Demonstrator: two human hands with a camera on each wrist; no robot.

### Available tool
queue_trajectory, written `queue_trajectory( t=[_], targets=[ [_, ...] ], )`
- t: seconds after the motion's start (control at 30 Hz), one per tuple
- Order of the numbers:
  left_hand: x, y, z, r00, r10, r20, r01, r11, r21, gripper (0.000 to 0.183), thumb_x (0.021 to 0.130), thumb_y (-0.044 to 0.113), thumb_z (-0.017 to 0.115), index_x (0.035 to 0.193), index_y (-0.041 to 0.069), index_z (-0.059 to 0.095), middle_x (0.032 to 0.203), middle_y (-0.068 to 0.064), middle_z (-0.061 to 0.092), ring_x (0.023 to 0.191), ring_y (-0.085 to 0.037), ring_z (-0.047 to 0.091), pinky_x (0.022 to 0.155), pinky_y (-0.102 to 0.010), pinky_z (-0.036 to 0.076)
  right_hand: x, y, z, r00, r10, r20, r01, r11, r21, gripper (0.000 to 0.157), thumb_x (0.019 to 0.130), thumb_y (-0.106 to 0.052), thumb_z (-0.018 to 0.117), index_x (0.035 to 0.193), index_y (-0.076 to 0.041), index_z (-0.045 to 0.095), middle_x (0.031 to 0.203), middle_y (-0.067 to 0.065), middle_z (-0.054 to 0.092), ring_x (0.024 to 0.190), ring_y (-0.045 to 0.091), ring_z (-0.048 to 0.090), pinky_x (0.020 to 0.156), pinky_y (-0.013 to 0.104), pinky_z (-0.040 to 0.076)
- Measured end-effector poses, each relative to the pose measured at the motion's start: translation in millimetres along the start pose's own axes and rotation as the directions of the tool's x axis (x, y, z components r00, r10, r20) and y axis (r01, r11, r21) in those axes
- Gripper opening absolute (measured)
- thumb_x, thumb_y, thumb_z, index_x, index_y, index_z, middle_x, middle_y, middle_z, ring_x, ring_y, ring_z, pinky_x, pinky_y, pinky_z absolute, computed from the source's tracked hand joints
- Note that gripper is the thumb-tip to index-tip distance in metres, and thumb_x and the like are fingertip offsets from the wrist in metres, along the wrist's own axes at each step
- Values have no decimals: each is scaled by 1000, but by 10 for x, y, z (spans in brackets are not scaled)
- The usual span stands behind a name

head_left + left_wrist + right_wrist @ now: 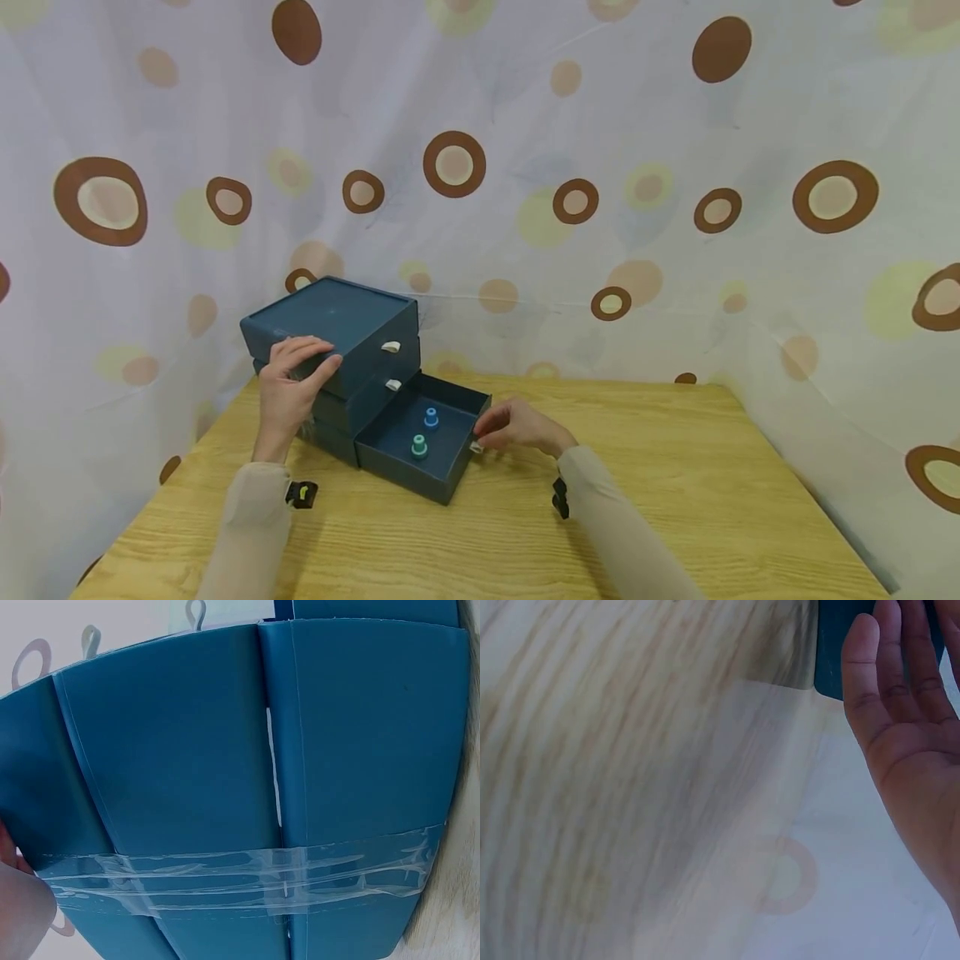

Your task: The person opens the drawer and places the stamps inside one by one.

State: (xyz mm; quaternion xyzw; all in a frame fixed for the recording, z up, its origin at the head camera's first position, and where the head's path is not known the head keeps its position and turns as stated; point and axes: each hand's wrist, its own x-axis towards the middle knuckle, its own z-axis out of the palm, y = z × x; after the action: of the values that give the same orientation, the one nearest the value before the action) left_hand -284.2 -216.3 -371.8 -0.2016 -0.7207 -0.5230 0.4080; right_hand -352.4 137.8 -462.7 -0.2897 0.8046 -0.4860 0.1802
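Observation:
A dark blue drawer unit (pixel 330 312) of three stacked drawers stands at the left of the table. Its bottom drawer (pixel 397 477) is pulled out and holds a blue peg-like piece (pixel 431 418) and a green peg-like piece (pixel 419 447), both upright. My left hand (pixel 288 387) rests on the unit's near upper edge, fingers fairly straight. At the front of the drawer my right hand (pixel 521 427) pinches around the white pull tab (pixel 476 447); the exact fingertip contact is partly hidden. In the right wrist view its fingers (pixel 866 675) reach the drawer's corner.
Two more white tabs (pixel 391 347) sit on the upper drawers. Clear tape (pixel 217 881) wraps the unit's side. The wood table (pixel 637 467) extends to the right, and a curtain with brown circles (pixel 525 125) hangs behind.

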Motion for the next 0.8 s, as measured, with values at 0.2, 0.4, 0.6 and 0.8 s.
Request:
queue_trajectory(
  t=[0.2,0.4,0.6,0.8],
  targets=[
    [-2,9,-5,1000,18,-6,-18,1000,11,21,77,-11,74,98,-10,72,105,-31,64,108,-17,49,113,-32,26,31,72,35,998,45,37,-44,999,-32,18,90,-10,70,107,-7,73,102,8,73,86,27,70,71,39,59],
    [13,19,0,1000,0,2,0,1000,12,21,79,-10,74,99,-10,72,107,-31,64,109,-18,49,115,-36,25,42,108,58,998,42,50,-42,999,-15,18,90,-10,69,107,-5,71,101,8,73,83,24,71,68,36,58],
    [8,19,19,1000,6,2,-6,1000,10,21,78,-11,74,98,-11,72,106,-32,64,109,-15,49,116,-42,25,48,132,77,998,-23,53,21,999,34,19,90,-8,69,106,1,70,98,9,74,82,26,73,72,38,60],
    [-9,23,21,1000,-12,-10,12,1000,-2,20,78,-11,74,98,-11,72,106,-32,63,109,-13,49,115,-34,25,103,148,127,1000,6,24,-7,998,63,19,89,-8,70,106,-1,72,97,11,74,83,30,73,74,38,60]
  ],
)
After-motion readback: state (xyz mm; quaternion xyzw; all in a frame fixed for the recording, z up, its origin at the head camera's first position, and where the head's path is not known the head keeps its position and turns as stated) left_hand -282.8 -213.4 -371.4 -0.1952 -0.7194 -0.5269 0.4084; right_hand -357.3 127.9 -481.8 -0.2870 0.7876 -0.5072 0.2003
